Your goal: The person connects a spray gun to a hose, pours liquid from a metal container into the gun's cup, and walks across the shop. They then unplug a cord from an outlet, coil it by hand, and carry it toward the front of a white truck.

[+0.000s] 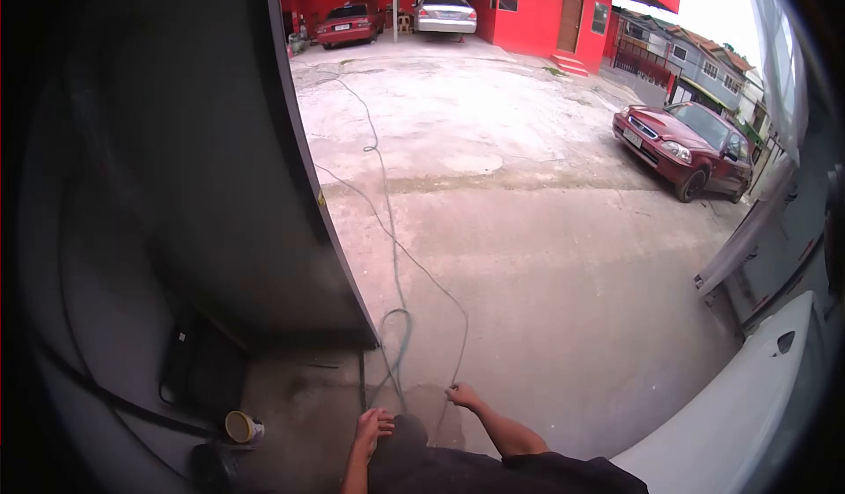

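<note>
A long green hose (393, 256) runs across the concrete toward me and bends into a loop near my feet. My right hand (461, 395) is closed around a thinner stretch of line (464, 335), which curves in from the left and continues below the fingers. Lower and to the left is my left hand (374, 423), its fingers curled. One strand of the loop comes down beside it, but what lies within those fingers cannot be made out. Between my hands shows the dark, rounded top of something close to me.
A dark panel (202, 159) stands at my left, with a small tub (244, 427) on the floor below. A white car body panel (748, 388) lies at the right. Outside are a parked maroon car (687, 146), a silver car (446, 11) and a red car (348, 25).
</note>
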{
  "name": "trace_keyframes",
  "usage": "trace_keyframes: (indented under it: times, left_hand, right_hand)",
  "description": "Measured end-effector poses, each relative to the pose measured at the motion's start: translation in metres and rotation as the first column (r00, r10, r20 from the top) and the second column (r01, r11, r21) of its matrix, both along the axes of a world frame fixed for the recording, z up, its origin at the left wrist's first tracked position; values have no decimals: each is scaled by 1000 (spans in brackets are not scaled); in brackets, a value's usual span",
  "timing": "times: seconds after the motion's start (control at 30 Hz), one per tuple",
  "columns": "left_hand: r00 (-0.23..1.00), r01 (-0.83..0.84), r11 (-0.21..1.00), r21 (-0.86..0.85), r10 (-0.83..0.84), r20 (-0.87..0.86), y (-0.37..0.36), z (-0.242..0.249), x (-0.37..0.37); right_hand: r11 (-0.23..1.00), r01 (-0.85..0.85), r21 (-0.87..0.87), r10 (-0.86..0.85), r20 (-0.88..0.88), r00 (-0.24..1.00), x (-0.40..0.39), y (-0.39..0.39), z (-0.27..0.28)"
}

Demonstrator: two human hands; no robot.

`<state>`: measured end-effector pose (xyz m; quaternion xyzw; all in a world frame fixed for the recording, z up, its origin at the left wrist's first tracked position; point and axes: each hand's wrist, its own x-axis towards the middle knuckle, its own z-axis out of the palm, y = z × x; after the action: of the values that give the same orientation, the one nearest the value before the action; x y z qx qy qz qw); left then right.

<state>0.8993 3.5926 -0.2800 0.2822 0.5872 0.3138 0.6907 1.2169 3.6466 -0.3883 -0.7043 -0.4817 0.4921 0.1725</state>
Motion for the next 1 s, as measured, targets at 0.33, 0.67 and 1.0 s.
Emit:
trace_keyframes:
  times: [0.33, 0.67, 1.0]
  left_hand:
    - [993, 78, 988, -132, -89, -79, 433, -62, 105]
    - [880, 460, 772, 438, -463, -108, 917, 71, 305]
    - [826, 180, 827, -533, -421, -374, 1083, -166, 208]
  right_hand:
    - [817, 510, -270, -545, -69, 836, 164, 315, -29]
    - [609, 703, -368, -736, 67, 673, 299, 411, -108]
    - [817, 564, -122, -549, 136, 824, 407, 989, -71]
